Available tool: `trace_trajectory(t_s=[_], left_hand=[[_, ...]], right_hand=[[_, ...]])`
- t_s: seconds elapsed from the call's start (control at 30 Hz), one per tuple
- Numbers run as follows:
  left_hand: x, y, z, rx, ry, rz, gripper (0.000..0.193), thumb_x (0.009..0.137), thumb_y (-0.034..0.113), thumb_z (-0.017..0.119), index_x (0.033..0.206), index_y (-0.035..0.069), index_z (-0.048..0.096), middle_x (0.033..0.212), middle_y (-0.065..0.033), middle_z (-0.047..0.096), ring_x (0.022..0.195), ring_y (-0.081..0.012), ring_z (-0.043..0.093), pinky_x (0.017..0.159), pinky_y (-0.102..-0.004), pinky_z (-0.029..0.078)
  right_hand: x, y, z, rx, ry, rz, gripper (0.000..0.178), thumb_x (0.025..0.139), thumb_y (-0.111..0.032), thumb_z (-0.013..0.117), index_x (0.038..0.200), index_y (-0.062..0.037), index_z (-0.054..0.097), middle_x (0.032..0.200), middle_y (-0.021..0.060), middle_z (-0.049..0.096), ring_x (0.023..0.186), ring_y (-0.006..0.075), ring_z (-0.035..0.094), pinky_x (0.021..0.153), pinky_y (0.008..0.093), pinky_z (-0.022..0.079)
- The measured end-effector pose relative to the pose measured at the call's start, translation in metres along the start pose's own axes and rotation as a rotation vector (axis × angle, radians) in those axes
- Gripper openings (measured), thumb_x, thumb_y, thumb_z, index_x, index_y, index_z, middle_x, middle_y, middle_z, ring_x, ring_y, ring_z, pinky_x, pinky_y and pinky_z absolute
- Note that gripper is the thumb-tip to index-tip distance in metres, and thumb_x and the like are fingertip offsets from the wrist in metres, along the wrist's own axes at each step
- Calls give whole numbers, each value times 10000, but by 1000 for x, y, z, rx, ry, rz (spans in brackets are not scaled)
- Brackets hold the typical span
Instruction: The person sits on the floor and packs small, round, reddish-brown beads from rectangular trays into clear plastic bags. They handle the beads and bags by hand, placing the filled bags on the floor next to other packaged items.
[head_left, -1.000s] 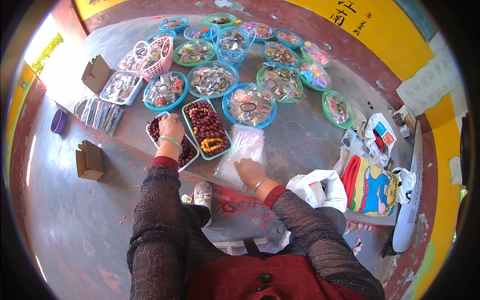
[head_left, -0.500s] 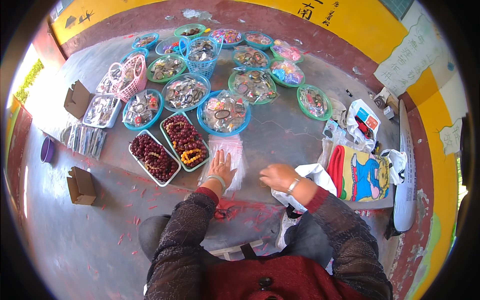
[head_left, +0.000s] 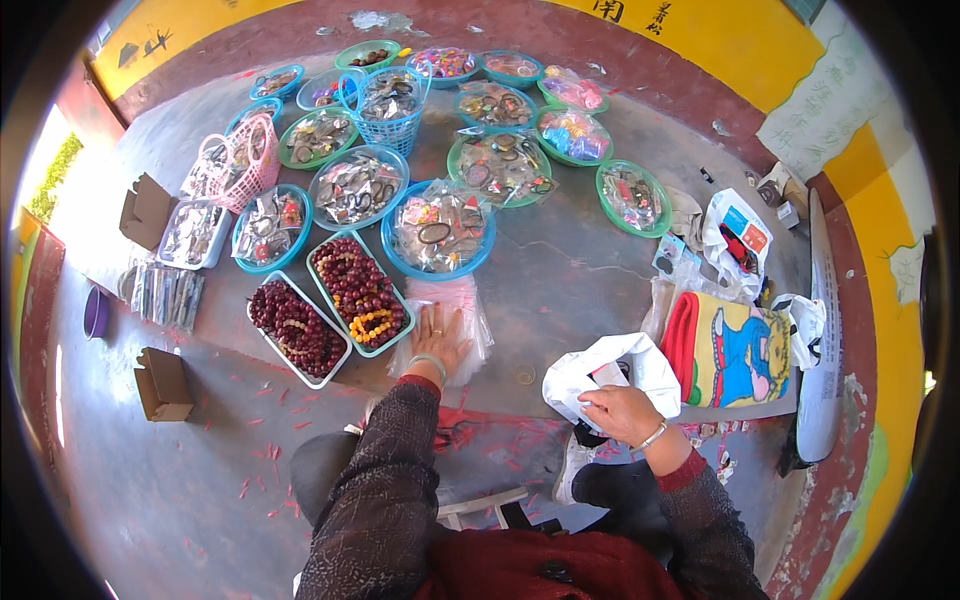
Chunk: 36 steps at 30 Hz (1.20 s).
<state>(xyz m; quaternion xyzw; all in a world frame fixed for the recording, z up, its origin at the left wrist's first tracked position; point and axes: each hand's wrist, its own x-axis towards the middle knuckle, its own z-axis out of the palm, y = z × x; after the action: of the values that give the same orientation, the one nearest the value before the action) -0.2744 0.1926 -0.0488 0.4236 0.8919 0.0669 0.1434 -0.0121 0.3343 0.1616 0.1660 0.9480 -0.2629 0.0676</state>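
Observation:
My left hand [head_left: 443, 341] lies flat with fingers spread on a stack of clear plastic bags [head_left: 472, 322]. Over the near rim of a white plastic bag [head_left: 566, 372] is my right hand [head_left: 622, 413], its fingers curled in and closed at the rim. The bag's mouth gapes, and a pale, flat-sided item [head_left: 609, 375] shows inside. Between the hands, a small yellowish ring-shaped thing [head_left: 525, 374] rests on the grey surface. Left of the clear bags stand two trays of dark red bead strings [head_left: 300, 325] [head_left: 350, 280], one with a yellow strand.
Beyond my hands stand several round baskets of bagged trinkets, the nearest blue [head_left: 490, 250]. A folded cartoon blanket [head_left: 735, 350] lies right of the white bag. Two cardboard boxes [head_left: 163, 385] [head_left: 148, 210] and a purple bowl [head_left: 96, 312] are at the left.
My right hand has moved right and nearer to me, from beside the small ring to the white bag, whose mouth now gapes wider. The left hand stays on the clear bags.

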Motion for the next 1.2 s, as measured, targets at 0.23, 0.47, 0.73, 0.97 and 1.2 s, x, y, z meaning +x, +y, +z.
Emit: trace_trajectory(t_s=[0.23, 0.47, 0.73, 0.97, 1.2], left_hand=[[3, 11, -18, 12, -40, -19, 627, 826, 491, 390, 1348, 198, 204, 1403, -151, 113, 1301, -321, 74, 1035, -448, 61], [17, -9, -98, 109, 605, 48, 163, 768, 181, 463, 757, 79, 590, 830, -80, 567, 790, -251, 519, 668, -388, 400], [27, -97, -175, 138, 167, -471, 267, 769, 166, 475, 983, 127, 631, 1125, -62, 552, 1136, -233, 395, 916, -356, 284], [40, -131, -159, 5, 157, -496, 273, 788, 269, 533, 1019, 133, 585, 1093, -85, 566, 1094, -256, 449, 893, -398, 314], [54, -131, -220, -604, 595, -228, 223, 745, 232, 618, 850, 35, 604, 786, -118, 628, 724, -230, 595, 655, -318, 451]], right_hand=[[-29, -18, 20, 159, -3, -22, 210, 792, -236, 539, 915, -74, 595, 738, 132, 586, 692, 310, 565, 602, 371, 447], [-25, -22, 44, 211, -8, -82, 216, 793, -239, 538, 906, -68, 606, 775, 133, 601, 728, 309, 575, 628, 373, 456], [-8, -10, 58, 182, -35, -138, 218, 791, -244, 520, 889, -76, 616, 749, 153, 587, 711, 329, 563, 622, 393, 446], [-4, -5, 55, 173, -50, -94, 207, 782, -257, 524, 861, -91, 619, 749, 158, 584, 697, 332, 559, 604, 407, 437], [1, -12, 53, 170, -24, -150, 190, 772, -246, 522, 777, -79, 611, 684, 152, 578, 649, 335, 556, 580, 413, 434]])
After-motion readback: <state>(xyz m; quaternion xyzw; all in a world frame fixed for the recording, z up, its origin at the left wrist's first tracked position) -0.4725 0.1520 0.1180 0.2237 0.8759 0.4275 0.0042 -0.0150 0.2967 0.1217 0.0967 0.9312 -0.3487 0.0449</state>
